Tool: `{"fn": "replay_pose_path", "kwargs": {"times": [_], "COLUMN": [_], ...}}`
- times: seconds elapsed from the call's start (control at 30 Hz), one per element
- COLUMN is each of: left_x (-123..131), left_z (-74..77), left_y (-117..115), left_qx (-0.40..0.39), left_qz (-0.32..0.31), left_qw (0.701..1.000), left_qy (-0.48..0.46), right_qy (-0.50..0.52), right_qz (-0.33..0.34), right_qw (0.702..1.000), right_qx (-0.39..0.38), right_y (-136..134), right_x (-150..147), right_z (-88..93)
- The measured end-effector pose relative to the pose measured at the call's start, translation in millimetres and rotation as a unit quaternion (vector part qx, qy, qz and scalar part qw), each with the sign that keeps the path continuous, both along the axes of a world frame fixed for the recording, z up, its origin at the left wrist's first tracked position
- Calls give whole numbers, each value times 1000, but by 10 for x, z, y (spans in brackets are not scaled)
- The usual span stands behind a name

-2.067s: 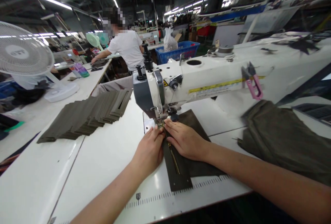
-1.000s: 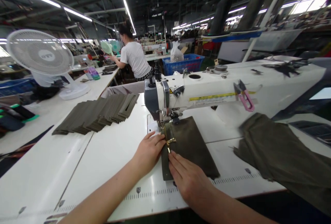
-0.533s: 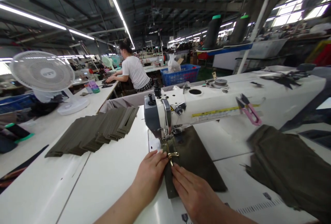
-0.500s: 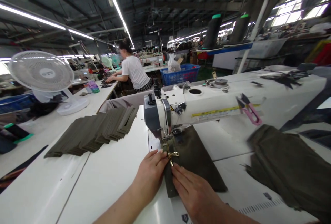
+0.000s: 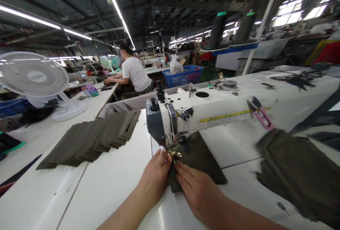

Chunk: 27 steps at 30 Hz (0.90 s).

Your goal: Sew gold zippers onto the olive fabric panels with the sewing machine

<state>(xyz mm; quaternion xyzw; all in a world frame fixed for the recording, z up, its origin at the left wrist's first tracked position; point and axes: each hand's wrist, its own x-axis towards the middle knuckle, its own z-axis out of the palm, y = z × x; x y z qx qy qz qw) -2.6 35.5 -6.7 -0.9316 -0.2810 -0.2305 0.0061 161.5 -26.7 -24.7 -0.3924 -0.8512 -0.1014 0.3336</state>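
A dark olive fabric panel (image 5: pixel 205 159) lies flat under the needle area of a white sewing machine (image 5: pixel 220 108). Along its left part runs a zipper with a gold slider and pull (image 5: pixel 176 154), just in front of the presser foot (image 5: pixel 171 145). My left hand (image 5: pixel 155 171) is closed at the panel's left edge, fingertips beside the slider and close to the foot. From the other side, my right hand (image 5: pixel 198 187) presses on the panel, fingers together and tips just below the zipper pull. Both thumbs are mostly hidden.
Left of the machine lies a fanned stack of olive pieces (image 5: pixel 90 136). Pink-handled thread snips (image 5: pixel 261 115) rest against the machine arm. Folded olive fabric (image 5: pixel 297 173) lies at right. A white fan (image 5: pixel 37 78) stands left; a co-worker (image 5: pixel 135 72) sits beyond, near a blue basket (image 5: pixel 183 76).
The panel and zipper pull have slid forward, closer to the presser foot, and both hands have moved slightly with them. The camera view has shifted a little.
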Motion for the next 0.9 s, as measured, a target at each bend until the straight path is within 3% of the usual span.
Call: {"fn": "replay_pose_path", "kwargs": {"times": [0.13, 0.2, 0.3, 0.33, 0.5, 0.67, 0.8, 0.9], "left_x": [17, 20, 19, 17, 9, 12, 15, 9], "left_z": [28, 48, 74, 80, 90, 107, 103, 59], "left_y": [-4, -11, -18, -18, -11, -22, -56, -112], "left_qx": [-24, -28, -21, -19, -8, -9, -9, -10], "left_qz": [14, 24, 35, 37, 46, 52, 67, 71], "left_qw": [1000, 999, 999, 999, 997, 996, 997, 997], "left_qy": [-4, 0, 14, 20, 61, 68, 46, 18], "right_qy": [64, 83, 46, 36, 43, 53, 16, -29], "right_qz": [26, -37, -191, -214, -261, -308, -247, -92], "right_qw": [987, 977, 958, 953, 936, 919, 942, 976], "right_qx": [-143, -193, -208, -209, -233, -242, -228, -195], "right_y": [18, 128, 386, 468, 679, 744, 557, 236], "right_x": [79, 93, 69, 55, -17, -103, -58, 42], "right_z": [245, 322, 316, 292, 180, 240, 313, 272]}}
